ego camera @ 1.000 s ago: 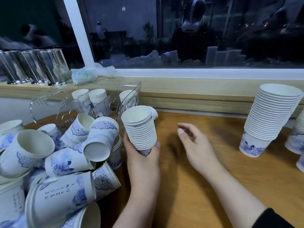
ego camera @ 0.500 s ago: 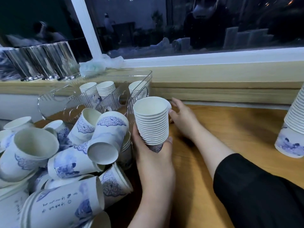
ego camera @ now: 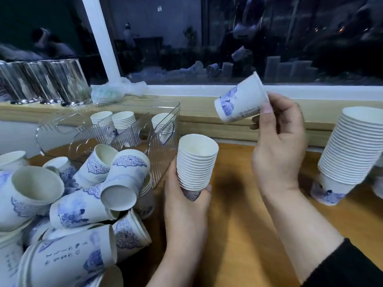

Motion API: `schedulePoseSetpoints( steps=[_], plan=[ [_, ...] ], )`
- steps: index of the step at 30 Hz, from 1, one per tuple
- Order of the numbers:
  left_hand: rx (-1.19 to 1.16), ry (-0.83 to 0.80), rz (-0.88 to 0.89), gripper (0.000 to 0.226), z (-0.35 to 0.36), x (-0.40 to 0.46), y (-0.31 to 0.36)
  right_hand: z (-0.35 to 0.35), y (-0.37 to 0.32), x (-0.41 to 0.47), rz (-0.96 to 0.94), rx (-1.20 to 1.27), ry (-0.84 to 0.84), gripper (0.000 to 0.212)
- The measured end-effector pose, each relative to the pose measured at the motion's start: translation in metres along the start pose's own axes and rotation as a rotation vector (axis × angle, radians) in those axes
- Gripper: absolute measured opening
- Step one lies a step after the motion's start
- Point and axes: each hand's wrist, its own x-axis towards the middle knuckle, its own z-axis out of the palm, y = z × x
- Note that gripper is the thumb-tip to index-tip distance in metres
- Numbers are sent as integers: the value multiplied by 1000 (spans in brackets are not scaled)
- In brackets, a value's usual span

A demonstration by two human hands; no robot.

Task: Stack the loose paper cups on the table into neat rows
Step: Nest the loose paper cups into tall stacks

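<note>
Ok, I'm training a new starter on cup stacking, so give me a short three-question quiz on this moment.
1. True or false: the left hand grips a nested stack of cups upright.
2. What does the right hand hold? A) a steel canister B) a single paper cup C) a plastic bag
3. Fill in: the tall stack at the right stands on the wooden ____.

Key
1. True.
2. B: the single cup is pinched at its rim, tilted on its side above the table.
3. Table.
</note>
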Motion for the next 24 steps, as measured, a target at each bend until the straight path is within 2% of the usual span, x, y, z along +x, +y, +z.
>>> schedulePoseSetpoints(
  steps=[4, 9, 11, 14, 19, 24],
  plan=[
    [51, -69, 46, 88, 3, -5, 4, -18, -37, -5, -109, -65, -202, 18],
    [64, -112, 105, 86, 3, -7, 5, -32, -27, -16, -310, -357, -468, 23],
    [49, -135, 100, 84, 4, -9, 7, -39, -20, -25, -326, -414, -535, 28],
    [20, -206, 67, 85, 6, -10, 6, -62, -10, -47, -203, -405, -430, 33],
    [-55, -295, -6, 80, 22, -18, 9, -121, -16, -57, -31, -426, -130, 22],
    [-153, -385, 4, 74, 66, -23, 15, -169, -3, -57, 209, -499, -3, 23]
  ],
)
